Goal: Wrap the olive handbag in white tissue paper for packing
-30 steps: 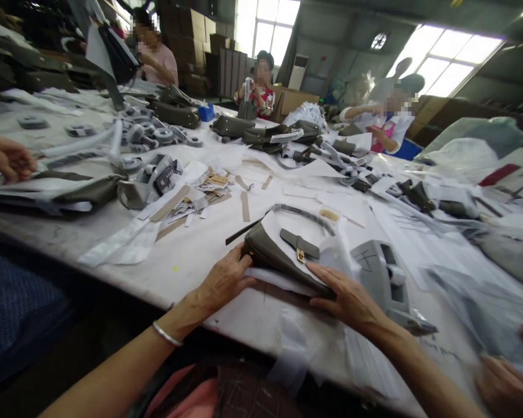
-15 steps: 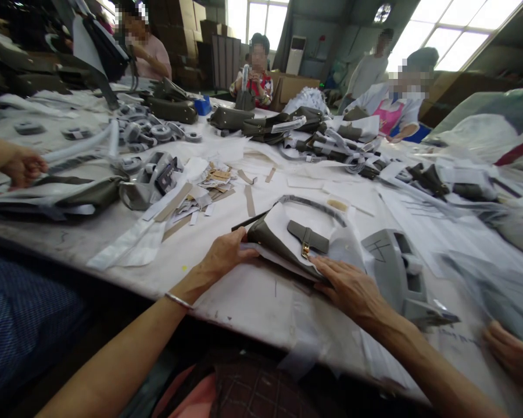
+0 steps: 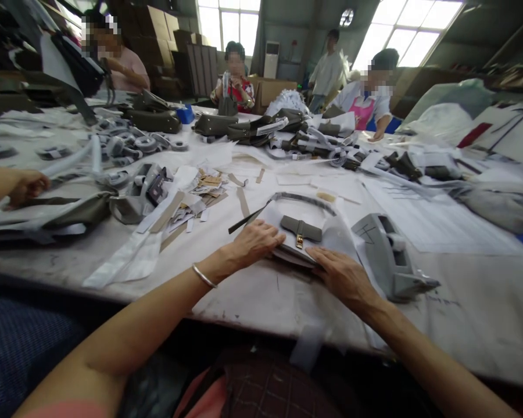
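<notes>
In front of me a dark olive handbag (image 3: 261,216) lies on the table, mostly covered by white wrapping paper (image 3: 268,216). Its flap strap with a gold buckle (image 3: 300,238) shows on top, and its wrapped handle (image 3: 303,199) arches away from me. My left hand (image 3: 258,239) lies on the papered left side, fingers stretched out flat. With fingers on top and the thumb at the lower edge, my right hand (image 3: 342,277) grips the bag's front right edge. A thin dark strap (image 3: 246,220) sticks out left of the bag.
A grey tape dispenser (image 3: 386,255) stands to the right, another dispenser (image 3: 142,194) to the left. Paper scraps (image 3: 207,188) lie between. At left, a co-worker's hand (image 3: 28,187) is over another bag (image 3: 91,215). Piled bags (image 3: 296,130) and tape rolls (image 3: 146,144) lie farther back.
My left hand has moved from the bag's left corner rightward onto its papered top. My right hand stays at the front edge. A co-worker's hand at far right has left view.
</notes>
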`<state>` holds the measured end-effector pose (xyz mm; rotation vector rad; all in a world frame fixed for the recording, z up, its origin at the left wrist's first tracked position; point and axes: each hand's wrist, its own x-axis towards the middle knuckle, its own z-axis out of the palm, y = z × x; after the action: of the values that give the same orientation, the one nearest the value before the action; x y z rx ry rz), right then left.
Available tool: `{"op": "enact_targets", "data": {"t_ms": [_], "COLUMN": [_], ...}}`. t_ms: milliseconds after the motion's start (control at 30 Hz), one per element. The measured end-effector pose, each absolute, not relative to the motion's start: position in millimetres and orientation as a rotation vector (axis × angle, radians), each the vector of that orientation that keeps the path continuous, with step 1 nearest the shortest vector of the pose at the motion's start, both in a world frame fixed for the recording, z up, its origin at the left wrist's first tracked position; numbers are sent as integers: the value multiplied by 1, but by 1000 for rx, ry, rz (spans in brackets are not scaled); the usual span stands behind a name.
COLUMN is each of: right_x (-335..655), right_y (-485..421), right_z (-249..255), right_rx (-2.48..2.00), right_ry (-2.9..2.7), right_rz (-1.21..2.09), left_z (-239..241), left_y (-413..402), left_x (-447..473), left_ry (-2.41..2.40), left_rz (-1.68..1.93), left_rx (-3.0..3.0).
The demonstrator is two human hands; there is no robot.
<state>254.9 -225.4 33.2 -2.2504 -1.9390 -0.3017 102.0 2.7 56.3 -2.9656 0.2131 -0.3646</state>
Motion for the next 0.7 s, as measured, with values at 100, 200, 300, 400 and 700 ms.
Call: {"op": "enact_targets", "data": {"t_ms": [100, 200, 300, 400, 700], "right_x": [257, 259, 256, 248, 244], "right_y": [-221, -219, -218, -214, -212], "right_z": [41, 48, 46, 37, 22], "right_rx": [-2267, -2248, -2167, -2128, -2027], "right_ry": [-1910, -1959, -2056, -2037, -1903], "right_rz": [-212, -98, -85, -181, -315], "left_z": [52, 49, 43, 39, 78], "left_y": [10, -1, -18, -30, -63], "left_x": [104, 86, 59, 42, 103], "left_ry": [176, 180, 120, -24, 139], "left_rz": [-252, -331, -429, -464, -443], "left_rx": [-3025, -3014, -2967, -2924, -3023]}}
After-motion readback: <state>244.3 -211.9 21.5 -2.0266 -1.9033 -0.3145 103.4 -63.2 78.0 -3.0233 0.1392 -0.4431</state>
